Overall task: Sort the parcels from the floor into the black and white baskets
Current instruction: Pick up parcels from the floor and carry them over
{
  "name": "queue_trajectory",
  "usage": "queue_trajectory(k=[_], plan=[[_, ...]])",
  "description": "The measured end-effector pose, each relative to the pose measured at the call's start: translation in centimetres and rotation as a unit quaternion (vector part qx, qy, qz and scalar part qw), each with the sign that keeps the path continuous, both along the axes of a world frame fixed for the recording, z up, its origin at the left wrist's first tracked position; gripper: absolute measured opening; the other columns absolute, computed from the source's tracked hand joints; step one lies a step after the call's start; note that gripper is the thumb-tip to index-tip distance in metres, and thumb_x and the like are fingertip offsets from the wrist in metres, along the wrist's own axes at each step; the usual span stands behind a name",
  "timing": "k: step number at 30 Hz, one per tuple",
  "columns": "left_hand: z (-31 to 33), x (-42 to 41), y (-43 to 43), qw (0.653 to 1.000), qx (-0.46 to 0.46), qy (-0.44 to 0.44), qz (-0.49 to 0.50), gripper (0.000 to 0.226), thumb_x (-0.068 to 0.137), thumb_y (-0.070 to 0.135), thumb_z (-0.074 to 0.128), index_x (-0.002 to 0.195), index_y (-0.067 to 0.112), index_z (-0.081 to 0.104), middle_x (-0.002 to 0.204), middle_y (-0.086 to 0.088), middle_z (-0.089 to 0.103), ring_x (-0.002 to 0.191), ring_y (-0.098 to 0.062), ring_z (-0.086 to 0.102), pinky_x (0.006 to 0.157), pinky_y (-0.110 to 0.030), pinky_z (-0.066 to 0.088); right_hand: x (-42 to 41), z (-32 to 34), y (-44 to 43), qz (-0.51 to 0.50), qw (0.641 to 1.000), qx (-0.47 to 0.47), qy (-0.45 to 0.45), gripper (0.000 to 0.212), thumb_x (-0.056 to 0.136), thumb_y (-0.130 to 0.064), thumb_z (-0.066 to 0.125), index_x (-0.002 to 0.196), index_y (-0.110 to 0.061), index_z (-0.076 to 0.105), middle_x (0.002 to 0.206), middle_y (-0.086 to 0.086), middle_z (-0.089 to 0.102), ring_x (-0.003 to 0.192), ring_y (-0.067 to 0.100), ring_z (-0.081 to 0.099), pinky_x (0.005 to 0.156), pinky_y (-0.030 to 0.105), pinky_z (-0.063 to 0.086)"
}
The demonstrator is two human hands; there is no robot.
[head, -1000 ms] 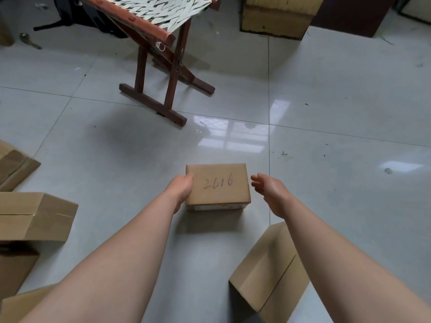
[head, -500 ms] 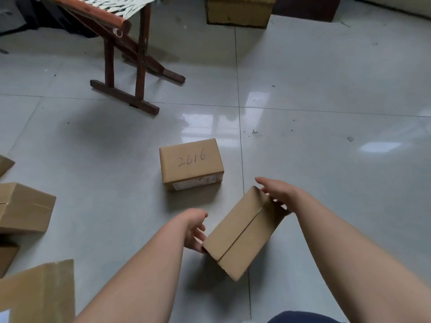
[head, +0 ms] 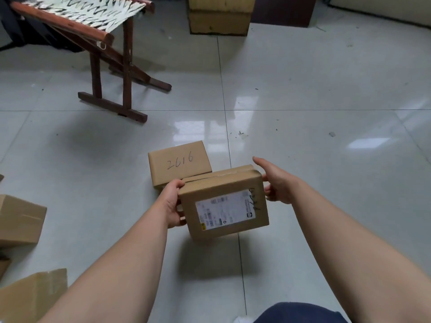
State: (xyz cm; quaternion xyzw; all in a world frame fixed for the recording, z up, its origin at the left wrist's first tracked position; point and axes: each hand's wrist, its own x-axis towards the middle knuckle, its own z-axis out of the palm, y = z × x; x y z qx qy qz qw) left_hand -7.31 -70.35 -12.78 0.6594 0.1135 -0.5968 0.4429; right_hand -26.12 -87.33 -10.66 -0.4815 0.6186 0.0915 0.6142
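I hold a brown cardboard parcel [head: 224,201] off the floor between both hands, its white shipping label facing up. My left hand [head: 171,203] grips its left edge, thumb on top and fingers curled underneath. My right hand [head: 275,183] holds the right end, with the thumb stretched along the far edge. Just behind it, a second parcel marked "2616" [head: 179,163] lies flat on the tiles. No black or white basket is in view.
More cardboard parcels lie at the left: one [head: 19,220] at mid-left, another [head: 32,297] at the bottom left. A wooden folding stool [head: 105,57] with a woven seat stands at the back left. A yellow-brown box [head: 219,15] sits against the far wall.
My hands left the "2616" parcel, took the nearer tilted parcel from the floor, lifted it and turned its label side up. The view shifted slightly.
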Motion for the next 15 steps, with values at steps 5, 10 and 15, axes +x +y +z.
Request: queue_trajectory(k=[5, 10, 15], plan=[[-0.5, 1.2, 0.6, 0.998, 0.049, -0.011, -0.05, 0.043, 0.08, 0.055, 0.043, 0.067, 0.017, 0.057, 0.07, -0.008, 0.064, 0.079, -0.033, 0.062, 0.076, -0.044, 0.05, 1.4, -0.5, 0.1, 0.007, 1.0, 0.014, -0.013, 0.08, 0.077, -0.083, 0.036, 0.103, -0.014, 0.064, 0.061, 0.002, 0.048, 0.06, 0.02, 0.043, 0.072, 0.034, 0.04], [0.1, 2.2, 0.8, 0.996, 0.034, -0.034, -0.074, 0.068, 0.079, 0.076, 0.038, 0.084, 0.013, 0.064, 0.08, -0.01, 0.067, 0.079, -0.03, 0.064, 0.08, -0.044, 0.053, 2.3, -0.1, 0.1, -0.005, 0.999, 0.01, -0.035, 0.066, 0.087, -0.075, 0.033, 0.083, -0.017, 0.064, 0.068, 0.001, 0.064, 0.072, 0.021, 0.061, 0.073, 0.032, 0.049], [3.1, 6.6, 0.6, 0.994, 0.012, -0.085, -0.063, 0.066, 0.083, 0.071, 0.036, 0.089, 0.012, 0.062, 0.072, -0.006, 0.057, 0.069, -0.024, 0.051, 0.067, -0.032, 0.049, 5.5, 1.8, -0.5, -0.024, 0.994, 0.023, -0.109, 0.06, 0.09, -0.071, 0.034, 0.089, -0.023, 0.07, 0.088, -0.001, 0.074, 0.083, 0.02, 0.07, 0.074, 0.032, 0.054]])
